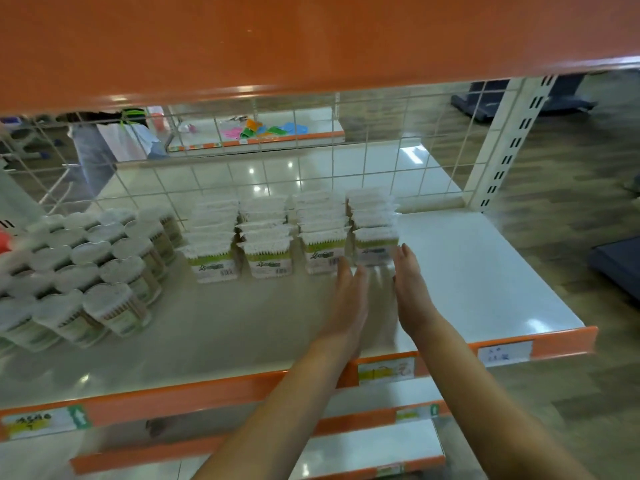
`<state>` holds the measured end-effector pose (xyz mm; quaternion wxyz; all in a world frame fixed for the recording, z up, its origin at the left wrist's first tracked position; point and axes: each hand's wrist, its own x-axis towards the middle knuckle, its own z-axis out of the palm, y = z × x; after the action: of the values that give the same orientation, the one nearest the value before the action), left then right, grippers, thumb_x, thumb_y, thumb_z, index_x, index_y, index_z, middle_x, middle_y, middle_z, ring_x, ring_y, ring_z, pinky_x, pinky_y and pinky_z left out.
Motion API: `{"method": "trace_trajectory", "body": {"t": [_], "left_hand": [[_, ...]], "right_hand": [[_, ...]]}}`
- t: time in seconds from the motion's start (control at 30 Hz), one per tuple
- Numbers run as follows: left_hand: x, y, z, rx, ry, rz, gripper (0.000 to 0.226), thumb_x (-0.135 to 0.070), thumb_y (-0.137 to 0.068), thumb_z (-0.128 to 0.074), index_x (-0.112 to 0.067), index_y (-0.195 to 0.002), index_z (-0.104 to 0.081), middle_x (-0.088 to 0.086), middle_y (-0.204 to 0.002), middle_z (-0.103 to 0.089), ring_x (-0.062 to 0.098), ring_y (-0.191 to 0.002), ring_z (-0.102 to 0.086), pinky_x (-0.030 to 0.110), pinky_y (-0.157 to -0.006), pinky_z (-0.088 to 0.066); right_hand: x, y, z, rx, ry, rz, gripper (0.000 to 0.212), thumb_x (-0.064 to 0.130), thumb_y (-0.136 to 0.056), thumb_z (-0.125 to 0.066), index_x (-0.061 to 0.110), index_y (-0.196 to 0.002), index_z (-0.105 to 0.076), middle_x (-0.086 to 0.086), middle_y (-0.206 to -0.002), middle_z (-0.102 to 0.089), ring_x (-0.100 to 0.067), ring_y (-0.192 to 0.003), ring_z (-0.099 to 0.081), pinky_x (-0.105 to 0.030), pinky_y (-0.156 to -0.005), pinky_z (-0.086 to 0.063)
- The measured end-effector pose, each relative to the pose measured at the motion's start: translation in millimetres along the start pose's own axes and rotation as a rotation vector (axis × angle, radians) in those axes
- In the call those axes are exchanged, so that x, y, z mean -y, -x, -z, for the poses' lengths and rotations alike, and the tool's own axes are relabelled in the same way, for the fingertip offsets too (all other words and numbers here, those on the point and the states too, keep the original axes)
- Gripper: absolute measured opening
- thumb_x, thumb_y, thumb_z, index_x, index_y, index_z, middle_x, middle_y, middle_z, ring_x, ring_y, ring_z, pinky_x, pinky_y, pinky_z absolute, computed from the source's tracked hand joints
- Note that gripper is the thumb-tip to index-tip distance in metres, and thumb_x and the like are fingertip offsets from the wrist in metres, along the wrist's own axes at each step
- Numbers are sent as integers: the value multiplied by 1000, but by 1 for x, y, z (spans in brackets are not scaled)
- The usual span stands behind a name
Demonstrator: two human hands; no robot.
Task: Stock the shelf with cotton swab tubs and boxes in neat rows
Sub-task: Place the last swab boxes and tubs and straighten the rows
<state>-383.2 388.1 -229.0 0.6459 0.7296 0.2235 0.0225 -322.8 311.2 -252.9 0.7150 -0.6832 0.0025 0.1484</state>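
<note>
Both hands reach in with straight fingers, each grip wide and empty: left hand (349,289) and right hand (410,289) flank the rightmost box row (374,233) just ahead. Tubs (104,261) stand far left. Risk: uneven pressing may topple or skew the row.

Both forearms are bare from the bottom edge of the picture up to the wrists, with no sleeve showing. The left hand (348,299) and the right hand (412,296) are bare too: no glove, ring, watch or band is seen on either. The fingers are slim; motion blur hides the nails.
</note>
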Motion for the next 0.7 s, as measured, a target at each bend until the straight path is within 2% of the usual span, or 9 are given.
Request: {"method": "trace_trajectory", "body": {"t": [0.1, 0.23, 0.33, 0.43, 0.57, 0.63, 0.7], "left_hand": [[-1, -4, -7, -25, 89, -38, 57, -49, -95, -27, -37, -149, -13, -7, -156, -17, 17, -143, -19, 42, -116, -19], [-7, 0, -17, -28, 145, -80, 49, -32, -102, -26, -46, -146, -10, -11, -155, -17, 11, -141, -20, 31, -109, -20], [-7, -5, -20, -39, 151, -97, 51, -27, -103, -26, -42, -148, -7, -10, -156, -14, 10, -143, -15, 28, -111, -17], [-10, -10, -22, -71, 137, -87, 48, -23, -104, -27, -32, -149, -14, -7, -155, -17, 10, -142, -17, 19, -104, -16], [-16, -9, -23, -35, 151, -63, 46, -25, -104, -29, -23, -149, -19, -6, -154, -22, 8, -140, -21, 13, -96, -16], [-18, -8, -23, -24, 167, -68, 46, -24, -104, -30, -23, -149, -22, -5, -153, -26, 3, -134, -25, 12, -96, -17], [-18, -7, -24, -28, 168, -86, 45, -22, -103, -31, -22, -148, -25, -4, -151, -29, -1, -125, -26, 11, -96, -18]], "right_hand": [[5, -3, -5, 25, 28, 120, 54, 57, -89, -35, 24, -130, -48, 0, -131, -55, -17, -122, -52, -41, -103, -41], [10, 1, -6, 50, 30, 196, 42, 44, -101, -27, 18, -124, -51, -3, -120, -62, -13, -111, -60, -39, -99, -47], [10, 1, -4, 56, 32, 200, 41, 38, -102, -26, 15, -126, -50, -4, -120, -62, -13, -111, -60, -37, -98, -48], [8, -2, -3, 61, 20, 216, 39, 35, -103, -27, 15, -126, -50, -4, -120, -63, -13, -110, -61, -35, -98, -48], [7, -6, -2, 76, 8, 204, 35, 34, -103, -29, 17, -124, -51, -2, -117, -63, -12, -109, -61, -34, -97, -48], [4, -9, 0, 73, 8, 209, 34, 33, -103, -30, 16, -124, -51, -3, -117, -63, -13, -108, -61, -32, -95, -49], [2, -11, 0, 69, 19, 209, 33, 31, -103, -31, 15, -124, -50, -3, -117, -63, -13, -108, -62, -25, -89, -51]]}}
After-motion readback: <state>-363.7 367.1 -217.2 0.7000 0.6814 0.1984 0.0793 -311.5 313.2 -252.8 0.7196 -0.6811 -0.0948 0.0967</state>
